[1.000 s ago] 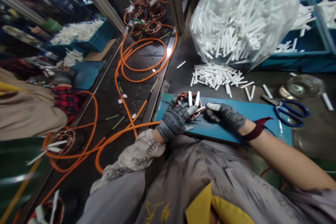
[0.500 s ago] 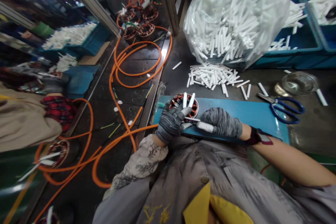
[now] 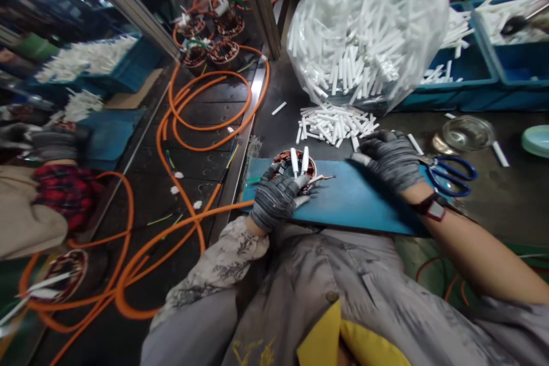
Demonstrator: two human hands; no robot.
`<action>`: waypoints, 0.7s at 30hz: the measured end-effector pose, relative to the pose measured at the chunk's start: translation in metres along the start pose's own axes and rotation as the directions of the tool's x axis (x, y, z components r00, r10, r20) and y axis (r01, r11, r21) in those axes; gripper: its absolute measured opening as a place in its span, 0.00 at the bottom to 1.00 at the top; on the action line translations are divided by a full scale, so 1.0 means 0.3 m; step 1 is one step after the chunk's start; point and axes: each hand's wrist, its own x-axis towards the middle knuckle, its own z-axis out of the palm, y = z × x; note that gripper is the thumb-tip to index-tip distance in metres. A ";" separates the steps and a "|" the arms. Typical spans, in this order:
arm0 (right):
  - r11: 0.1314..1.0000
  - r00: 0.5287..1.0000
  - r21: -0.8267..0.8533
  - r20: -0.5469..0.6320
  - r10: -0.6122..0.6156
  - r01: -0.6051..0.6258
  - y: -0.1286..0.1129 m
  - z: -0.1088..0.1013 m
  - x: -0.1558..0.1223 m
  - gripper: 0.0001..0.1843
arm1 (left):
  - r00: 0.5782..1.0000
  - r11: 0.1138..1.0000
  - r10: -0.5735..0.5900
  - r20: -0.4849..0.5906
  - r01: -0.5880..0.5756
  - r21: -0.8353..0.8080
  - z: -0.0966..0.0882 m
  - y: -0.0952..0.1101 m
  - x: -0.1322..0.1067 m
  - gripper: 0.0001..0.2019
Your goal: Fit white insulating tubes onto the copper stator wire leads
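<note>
Grey knit gloves (image 3: 277, 200), floral left sleeve (image 3: 223, 263), grey shirt (image 3: 343, 286), maroon wrist strap (image 3: 433, 209).

**Bench count: pairs, singles and one heap**

Two gloved hands show, the left hand (image 3: 277, 197) and the right hand (image 3: 390, 157). There is one stator (image 3: 285, 157) on one blue board (image 3: 355, 200), and two white sleeves (image 3: 294, 161) stand in it. On the table are one pair of scissors (image 3: 450, 168), one glass dish (image 3: 466, 132) and one clear bag (image 3: 369, 28) stuffed with white tubes. Two blue bins (image 3: 454, 77) stand at the right. The far stators (image 3: 210, 40) look like four, though they are small and overlap. The loose tubes (image 3: 334, 123) by the bag are too many to count.
</note>
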 end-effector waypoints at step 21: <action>0.937 0.995 -0.336 -0.057 0.081 -0.095 0.033 -0.023 0.009 0.14 | 0.972 0.960 -0.234 -0.009 0.232 0.156 0.027 0.071 0.107 0.12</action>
